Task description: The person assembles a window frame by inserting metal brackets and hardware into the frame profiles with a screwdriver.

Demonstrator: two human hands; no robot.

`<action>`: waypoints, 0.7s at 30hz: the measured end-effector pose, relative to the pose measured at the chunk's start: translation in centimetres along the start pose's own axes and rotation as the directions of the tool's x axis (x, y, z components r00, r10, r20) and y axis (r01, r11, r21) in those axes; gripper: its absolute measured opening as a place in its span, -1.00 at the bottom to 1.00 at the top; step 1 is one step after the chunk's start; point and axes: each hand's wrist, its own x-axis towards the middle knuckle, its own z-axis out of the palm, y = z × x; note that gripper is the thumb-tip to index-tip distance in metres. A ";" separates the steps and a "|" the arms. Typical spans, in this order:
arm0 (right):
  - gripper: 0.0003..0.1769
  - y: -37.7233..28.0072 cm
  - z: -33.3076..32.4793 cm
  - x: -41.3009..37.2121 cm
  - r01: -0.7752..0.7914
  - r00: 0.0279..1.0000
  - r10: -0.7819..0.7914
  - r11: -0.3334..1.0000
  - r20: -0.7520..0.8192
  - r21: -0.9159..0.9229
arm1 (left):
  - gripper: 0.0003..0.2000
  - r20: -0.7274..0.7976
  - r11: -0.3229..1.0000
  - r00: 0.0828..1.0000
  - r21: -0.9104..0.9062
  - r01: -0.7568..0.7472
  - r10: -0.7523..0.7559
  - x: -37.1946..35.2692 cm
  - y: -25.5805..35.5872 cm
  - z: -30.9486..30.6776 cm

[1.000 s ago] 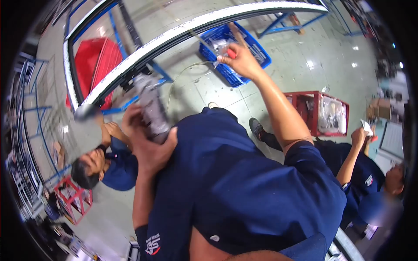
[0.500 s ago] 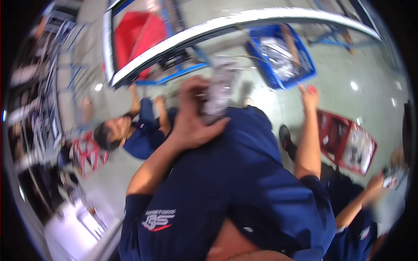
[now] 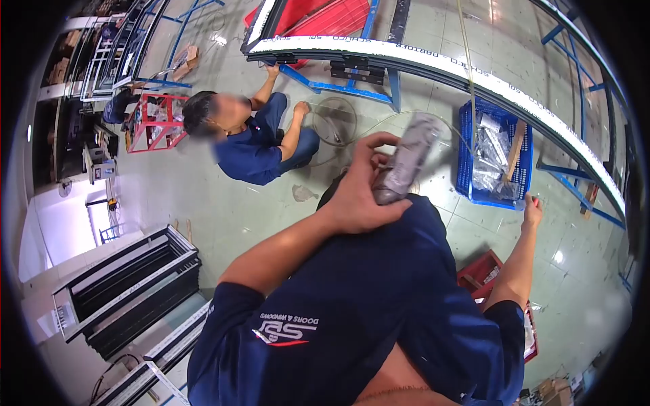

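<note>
Nearest, at bottom centre, is the soft navy shirt (image 3: pixel 352 291). Just above it, the left hand (image 3: pixel 355 196) grips the lower end of a packet (image 3: pixel 414 149), thumb on one side and fingers on the other; it looks oblong, grey and glossy, tilted in creased plastic. The step in hand appears to be holding this packet up; moving it would call for a firm, even grip, since such slick film could slide.

At right of centre, the right hand (image 3: pixel 533 213) is lowered just beside the blue basket (image 3: pixel 465 155), fingers curled; a speck of red shows there, but whether it is gripping something I cannot tell. The perforated plastic basket contains crinkly clear bags (image 3: pixel 489 152) and a straight wooden strip (image 3: pixel 516 149).

Across the top runs a long frame (image 3: pixel 406 55), white-taped and dark-edged, above angular blue metal legs (image 3: pixel 395 88). At upper left, a co-worker (image 3: pixel 250 152) crouches on the glossy floor (image 3: pixel 271 223), near a thin looped hose (image 3: pixel 335 135).
</note>
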 end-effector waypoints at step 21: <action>-0.53 -14.8 0.1 -22.6 -0.457 0.878 0.469 0.881 -0.098 0.124 | -0.69 0.388 0.643 0.720 -0.330 0.691 -0.575 15.0 -7.5 1.4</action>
